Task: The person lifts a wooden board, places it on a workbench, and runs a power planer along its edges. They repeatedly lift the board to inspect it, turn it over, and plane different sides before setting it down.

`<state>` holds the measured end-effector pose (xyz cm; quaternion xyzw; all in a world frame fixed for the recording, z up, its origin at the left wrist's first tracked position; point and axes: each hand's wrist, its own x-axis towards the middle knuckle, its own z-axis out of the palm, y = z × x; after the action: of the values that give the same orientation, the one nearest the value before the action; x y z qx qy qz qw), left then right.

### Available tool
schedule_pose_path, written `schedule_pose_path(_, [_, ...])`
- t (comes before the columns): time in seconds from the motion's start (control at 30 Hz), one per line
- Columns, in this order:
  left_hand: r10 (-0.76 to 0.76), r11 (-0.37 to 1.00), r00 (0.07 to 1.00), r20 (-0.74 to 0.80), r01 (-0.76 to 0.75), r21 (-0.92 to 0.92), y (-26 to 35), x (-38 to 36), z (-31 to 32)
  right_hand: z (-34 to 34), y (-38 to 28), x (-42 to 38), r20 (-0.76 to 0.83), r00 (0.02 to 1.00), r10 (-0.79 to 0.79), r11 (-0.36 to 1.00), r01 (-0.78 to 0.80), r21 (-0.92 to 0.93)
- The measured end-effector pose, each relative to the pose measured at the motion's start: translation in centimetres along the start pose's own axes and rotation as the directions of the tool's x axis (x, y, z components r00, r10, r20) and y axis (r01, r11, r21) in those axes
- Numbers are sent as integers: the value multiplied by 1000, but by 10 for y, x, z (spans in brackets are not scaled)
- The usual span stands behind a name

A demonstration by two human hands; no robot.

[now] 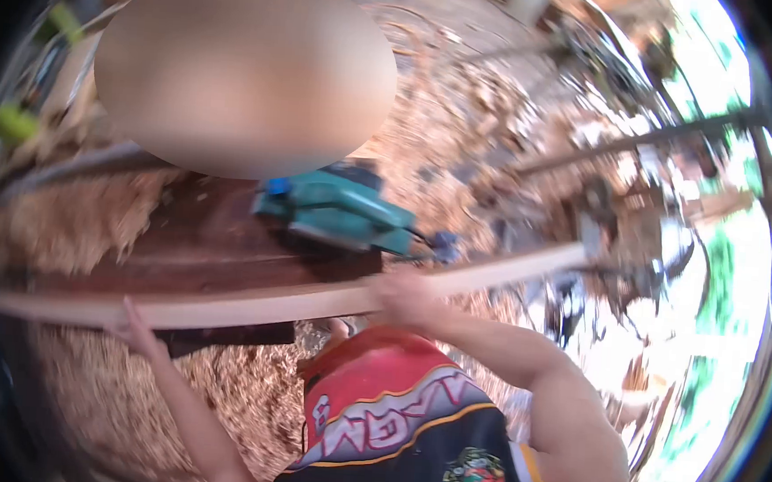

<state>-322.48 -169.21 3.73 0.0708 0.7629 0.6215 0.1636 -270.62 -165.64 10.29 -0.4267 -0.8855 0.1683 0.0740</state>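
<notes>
A long, pale wooden strip (pixel 258 311) lies across the view in front of my body, from the far left to the right side. My right hand (pixel 400 297) is wrapped round it a little right of the middle, blurred by motion. Nearer its left end, my left hand (pixel 139 330) grips the strip from the near edge, with a finger up along its face. Beyond the strip, a teal electric hand planer (pixel 339 207) rests on a dark reddish-brown wooden surface (pixel 218 240).
Wood shavings (pixel 218 390) cover the ground and are heaped on the left of the work surface. A long bar (pixel 630 145) and blurred scrap pieces lie at the upper right. A large blurred oval hides the upper left.
</notes>
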Motion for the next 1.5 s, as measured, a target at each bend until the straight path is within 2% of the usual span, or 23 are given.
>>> schedule_pose_path(0.03, [-32,983,999,-17,35,183,20,-25,10,-8,-30,31,169,986,5,989,-29,142])
schedule_pose_path(0.07, [-32,972,999,-15,34,233,49,-62,26,40,-42,37,-135,986,-99,966,128,225])
schedule_pose_path(0.13, [93,945,995,-36,-77,318,11,-43,26,42,-74,58,-226,954,-197,968,226,112])
schedule_pose_path(0.27, [85,951,996,9,-84,296,24,-27,26,-9,-9,-5,-64,994,-89,992,94,86])
schedule_pose_path(0.3, [104,956,994,28,-107,273,9,15,10,-28,17,-37,-84,994,74,958,-47,281])
schedule_pose_path(0.37, [156,948,987,30,-158,277,-16,87,-15,-61,88,-97,116,967,228,974,-227,-24])
schedule_pose_path(0.43, [227,916,973,27,-223,334,-26,137,-30,-62,84,-93,250,939,238,971,-224,-85])
schedule_pose_path(0.53, [66,991,978,200,-88,105,-17,165,-45,-51,64,-84,256,940,227,974,-215,-73])
schedule_pose_path(0.57, [42,981,997,62,-53,188,-6,147,-34,-44,54,-79,236,951,199,980,-194,-48])
schedule_pose_path(0.6, [183,966,973,139,-204,157,-8,127,-31,-36,44,-74,219,961,168,986,-166,-26])
schedule_pose_path(0.67, [185,966,983,-9,-180,187,-32,110,-23,-22,30,-58,282,949,143,989,-148,-5])
schedule_pose_path(0.73, [117,982,993,10,-117,145,-37,50,0,-50,21,-16,580,812,66,995,-97,22])
schedule_pose_path(0.77, [85,986,996,-3,-84,143,-29,2,1,-66,23,-3,321,947,32,987,-80,136])
schedule_pose_path(0.8, [63,995,998,31,-61,-79,-3,-74,24,-76,31,19,36,999,-3,965,-7,262])
schedule_pose_path(0.87, [39,992,999,18,-37,-122,-39,-121,34,-69,62,74,-370,925,-83,989,122,85])
schedule_pose_path(0.9, [-88,944,966,244,159,-290,-62,-154,15,-67,73,100,-345,938,-35,978,103,180])
schedule_pose_path(0.93, [-188,980,978,89,193,-53,-45,-185,39,-70,77,123,-109,993,34,981,-13,192])
schedule_pose_path(0.97, [-281,960,959,-33,280,-27,-15,-234,56,-44,97,140,6,1000,-21,987,20,162])
schedule_pose_path(1.07, [-178,933,972,155,217,-287,-45,-311,59,-46,96,168,396,912,-102,857,-122,501])
schedule_pose_path(1.13, [-415,822,893,174,450,-350,-26,-368,64,-32,97,163,447,891,-79,567,-329,755])
schedule_pose_path(1.27, [-94,904,939,331,219,-366,-49,-431,90,-54,81,145,425,901,-85,708,-245,663])
schedule_pose_path(1.4, [-266,867,923,278,355,-350,-77,-470,93,-134,97,46,419,908,-11,739,-275,615])
schedule_pose_path(1.5, [-407,685,853,326,522,-508,-92,-472,96,-191,123,-39,412,911,19,713,-301,633])
